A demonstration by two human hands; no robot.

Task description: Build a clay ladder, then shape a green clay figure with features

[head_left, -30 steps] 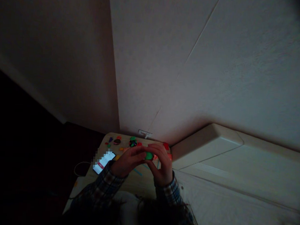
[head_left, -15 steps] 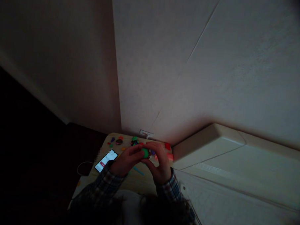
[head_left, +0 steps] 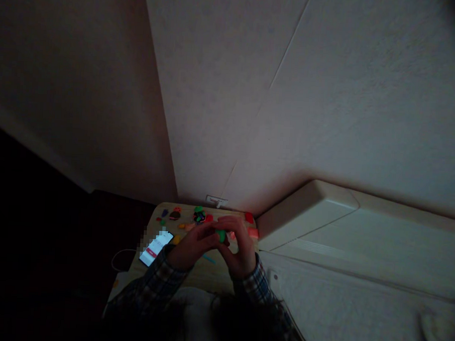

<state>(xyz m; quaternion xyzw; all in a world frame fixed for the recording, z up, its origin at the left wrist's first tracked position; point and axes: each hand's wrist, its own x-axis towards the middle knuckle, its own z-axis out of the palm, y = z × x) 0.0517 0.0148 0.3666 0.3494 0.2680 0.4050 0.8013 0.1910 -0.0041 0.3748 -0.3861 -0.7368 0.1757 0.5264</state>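
Observation:
Between my two hands, above the small wooden table point(head_left: 215, 278), is a soft-looking green lump point(head_left: 220, 235), like modelling clay. The fingers of my left hand point(head_left: 194, 243) are pressed against its left side. My right hand point(head_left: 241, 244) curves over it from the right, fingers on top and thumb below. Something dark brown shows just under the lump; I cannot make out what it is. A thin light-blue stick point(head_left: 209, 259) lies on the table below my hands, partly covered by them.
A lit phone point(head_left: 155, 249) lies at the table's left, a white cable beside it. Small coloured pieces are spread along the back, among them a brown round piece point(head_left: 175, 215), a green-and-black piece point(head_left: 199, 214) and a red block point(head_left: 249, 217). A cream headboard point(head_left: 323, 230) borders the right.
The view has shifted a little, so the table appears farther left. Both hands stay around the green lump, whose visible part has changed shape slightly between the fingers.

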